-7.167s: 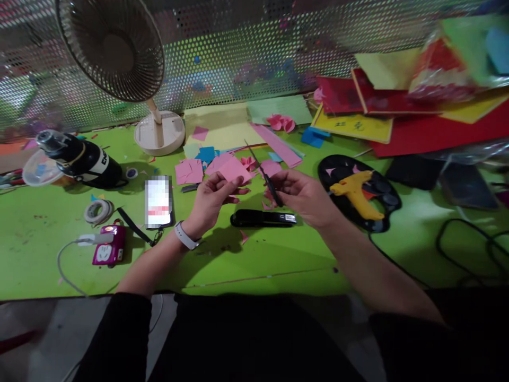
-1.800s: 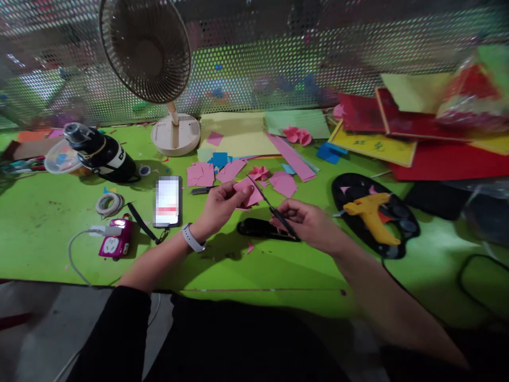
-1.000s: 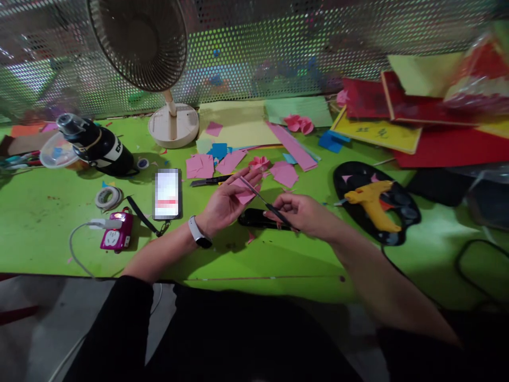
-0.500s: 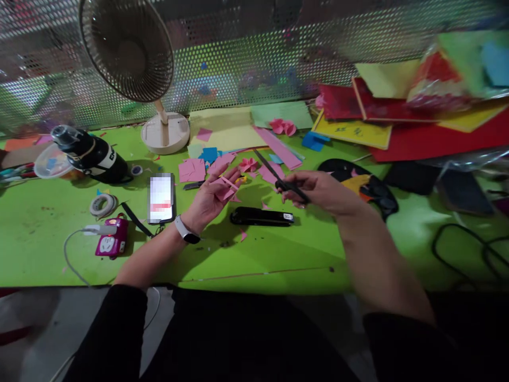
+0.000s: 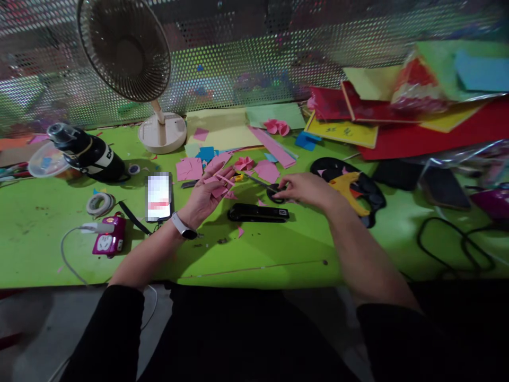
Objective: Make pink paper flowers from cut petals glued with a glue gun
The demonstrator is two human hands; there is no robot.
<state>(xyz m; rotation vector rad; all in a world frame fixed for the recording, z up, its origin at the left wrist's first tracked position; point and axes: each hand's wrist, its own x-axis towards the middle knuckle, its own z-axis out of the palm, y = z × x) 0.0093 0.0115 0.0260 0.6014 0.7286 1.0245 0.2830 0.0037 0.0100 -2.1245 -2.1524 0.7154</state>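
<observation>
My left hand [image 5: 199, 204] lies palm up, its fingers curled around folded pink paper pieces [image 5: 219, 187]. My right hand [image 5: 306, 188] is low over the table at the scissors [image 5: 275, 194], its fingertips at their black handles. The blades point left toward my left hand. Just below both hands rests a black stapler [image 5: 258, 213]. Behind them are a pink paper flower [image 5: 244, 163], a stack of pink paper squares [image 5: 188, 169] and small blue squares [image 5: 207, 154]. A cutter's dark end [image 5: 189, 184] shows beside my left fingers.
A fan [image 5: 162, 132], a black bottle [image 5: 95, 158], a phone [image 5: 158, 196], a tape roll [image 5: 99, 203] and a purple socket adapter [image 5: 109, 236] stand or lie left. A black and yellow object [image 5: 350, 193] and coloured paper [image 5: 397, 143] are right.
My right hand has lowered the scissors from the air to the tabletop. The left hand keeps its pink paper. The whole view has shifted slightly.
</observation>
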